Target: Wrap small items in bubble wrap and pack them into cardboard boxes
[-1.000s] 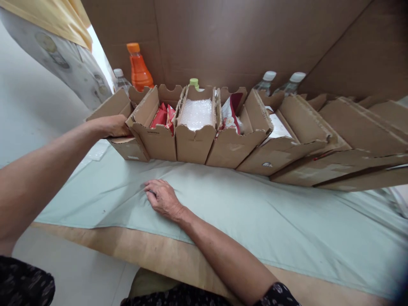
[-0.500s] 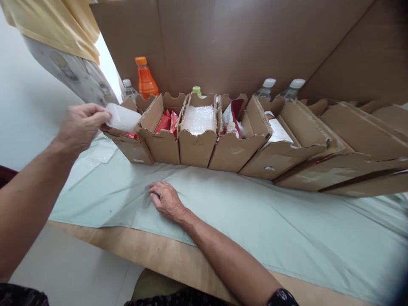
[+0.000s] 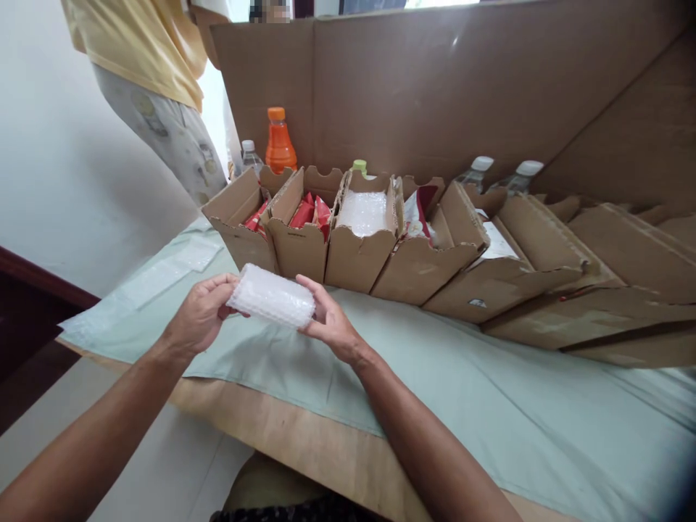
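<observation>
A roll of white bubble wrap (image 3: 273, 296) is held just above the cloth, lying sideways between my hands. My left hand (image 3: 202, 310) pinches its left end. Around the right end my right hand (image 3: 333, 322) curves, thumb below and forefinger above. Whether anything is inside the roll is hidden. Behind it stand the leftmost cardboard box (image 3: 246, 249), with red packets (image 3: 257, 217) in it, and a second box (image 3: 298, 254) holding red packets too. The third box (image 3: 356, 264) contains more bubble wrap (image 3: 363, 212).
More cardboard boxes (image 3: 522, 286) run off to the right. Behind the row are an orange bottle (image 3: 280, 145), clear bottles (image 3: 478, 172) and a tall cardboard panel (image 3: 413, 94). Flat bubble wrap sheets (image 3: 146, 286) lie left on the green cloth (image 3: 435, 377). A person in yellow (image 3: 138, 54) stands back left.
My left hand has brought the bubble wrap roll from above the leftmost box down and right. My right hand has risen from the cloth and now grips its other end. The view has shifted.
</observation>
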A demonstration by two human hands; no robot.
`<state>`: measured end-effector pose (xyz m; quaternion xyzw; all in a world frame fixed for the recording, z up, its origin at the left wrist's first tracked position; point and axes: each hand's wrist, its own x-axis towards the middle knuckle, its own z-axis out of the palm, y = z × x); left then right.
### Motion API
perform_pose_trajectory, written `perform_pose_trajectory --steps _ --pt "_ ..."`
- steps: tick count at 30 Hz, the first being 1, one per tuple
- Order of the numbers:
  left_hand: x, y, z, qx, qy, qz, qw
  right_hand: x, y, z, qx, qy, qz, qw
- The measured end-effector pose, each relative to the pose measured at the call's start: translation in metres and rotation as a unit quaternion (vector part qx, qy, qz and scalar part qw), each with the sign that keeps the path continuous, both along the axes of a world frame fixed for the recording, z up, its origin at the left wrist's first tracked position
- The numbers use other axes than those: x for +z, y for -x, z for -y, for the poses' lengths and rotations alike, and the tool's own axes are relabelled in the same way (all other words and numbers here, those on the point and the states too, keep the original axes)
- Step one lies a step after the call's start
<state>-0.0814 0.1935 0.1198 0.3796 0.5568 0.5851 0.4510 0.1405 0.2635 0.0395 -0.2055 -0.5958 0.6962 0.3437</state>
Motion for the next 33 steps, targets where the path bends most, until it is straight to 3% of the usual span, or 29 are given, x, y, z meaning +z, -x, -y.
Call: perform_pose_trajectory --steps 3,5,10,15,20,23,26,29,33 --pt "-0.016 -0.006 -0.004 -0.017 0.032 0.022 0.999 0.014 -0.034 0.003 0.077 0.025 -0.016 0.997" --pt "-0.024 -0.013 -0.006 -0.039 0.05 0.026 0.998 0.019 -0.055 0.006 0.074 0.009 0.018 0.997" --pt "-0.04 -0.037 -0.004 -0.147 0.061 0.027 0.987 0.024 -0.071 0.021 -0.023 -0.081 0.144 0.986" --pt "-0.052 -0.043 0.001 -0.252 0.042 -0.004 0.967 0.028 -0.064 0.037 -0.141 -0.035 0.112 0.983" --pt "-0.043 -0.042 0.004 -0.333 0.018 0.014 0.943 0.047 -0.068 0.043 -0.197 -0.037 0.093 0.975" --pt "-0.039 -0.053 0.002 -0.392 0.033 -0.043 0.918 0.056 -0.076 0.039 -0.242 -0.053 0.092 0.964" --pt "-0.046 -0.067 -0.003 -0.405 0.059 -0.067 0.91 0.062 -0.095 0.028 -0.307 -0.103 0.149 0.934" --pt "-0.063 -0.075 -0.011 -0.365 0.075 -0.033 0.927 0.077 -0.117 0.014 -0.342 -0.189 0.269 0.88" --pt "-0.085 -0.079 -0.017 -0.301 0.092 -0.025 0.949 0.129 -0.115 -0.006 -0.358 -0.354 0.356 0.787"
